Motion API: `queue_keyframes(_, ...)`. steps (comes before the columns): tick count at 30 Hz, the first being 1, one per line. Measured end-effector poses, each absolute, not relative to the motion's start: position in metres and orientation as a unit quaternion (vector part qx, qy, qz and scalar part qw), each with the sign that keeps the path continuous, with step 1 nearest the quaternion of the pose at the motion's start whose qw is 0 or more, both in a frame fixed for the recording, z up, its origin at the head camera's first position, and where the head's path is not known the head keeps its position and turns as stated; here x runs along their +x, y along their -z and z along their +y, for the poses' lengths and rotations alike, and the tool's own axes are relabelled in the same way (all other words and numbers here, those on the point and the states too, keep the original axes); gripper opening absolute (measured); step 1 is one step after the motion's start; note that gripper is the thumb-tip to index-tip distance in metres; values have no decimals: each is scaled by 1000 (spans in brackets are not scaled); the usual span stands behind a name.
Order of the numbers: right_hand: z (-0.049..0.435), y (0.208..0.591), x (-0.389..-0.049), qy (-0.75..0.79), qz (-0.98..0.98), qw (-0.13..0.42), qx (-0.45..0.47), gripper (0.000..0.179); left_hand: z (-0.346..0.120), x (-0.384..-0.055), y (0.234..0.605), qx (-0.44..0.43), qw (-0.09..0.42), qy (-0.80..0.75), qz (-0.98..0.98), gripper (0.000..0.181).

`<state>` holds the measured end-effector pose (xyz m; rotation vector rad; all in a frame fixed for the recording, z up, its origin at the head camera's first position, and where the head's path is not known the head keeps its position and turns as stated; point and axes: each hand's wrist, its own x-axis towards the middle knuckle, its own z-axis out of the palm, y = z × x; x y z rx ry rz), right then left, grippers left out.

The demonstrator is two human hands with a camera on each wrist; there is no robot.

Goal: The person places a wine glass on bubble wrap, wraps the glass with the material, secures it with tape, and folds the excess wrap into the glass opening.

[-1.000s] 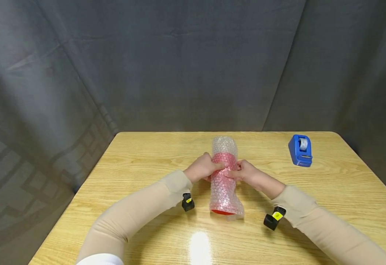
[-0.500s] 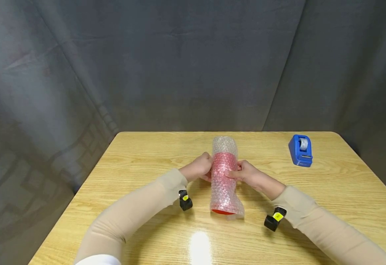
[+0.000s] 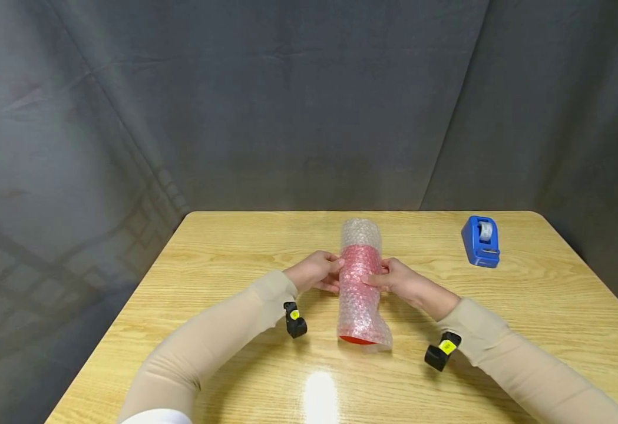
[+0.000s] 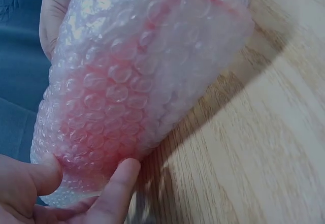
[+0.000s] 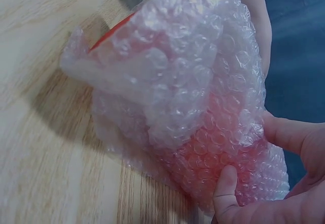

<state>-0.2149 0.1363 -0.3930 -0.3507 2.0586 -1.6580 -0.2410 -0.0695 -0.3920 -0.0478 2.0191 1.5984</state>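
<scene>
Bubble wrap (image 3: 360, 232), rolled round a red article (image 3: 356, 340), lay lengthwise at mid-desk (image 3: 234, 241) between two hands
Left grip (image 3: 316, 270) and right grip (image 3: 400, 281) were each partly closed on opposite sides of the roll, thumb and fingertips against the plastic; the step in hand appeared to be steadying the wrap round the article, and the next move seemed to call for one grip to press the wrap snug while the other came free. Only the head view showed the blue tape dispenser (image 3: 473, 242), well apart at the far right; the right wrist view revealed a loose flap (image 5: 116, 127) along the roll's side, little of which showed from above, and the left wrist view a fingertip (image 4: 126, 176) low against the wrap, hidden from the head camera
</scene>
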Motion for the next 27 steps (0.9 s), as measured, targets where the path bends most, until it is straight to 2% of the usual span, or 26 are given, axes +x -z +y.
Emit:
queue_keyframes(16, 132, 400, -220, 641, 708, 262, -136, 51, -74, -245, 389, -15, 276, -576, 769, 38)
queue_keyframes(27, 140, 409, -223, 673, 659, 301, -148, 55, -72, -244, 387, -8, 245, -557, 794, 34)
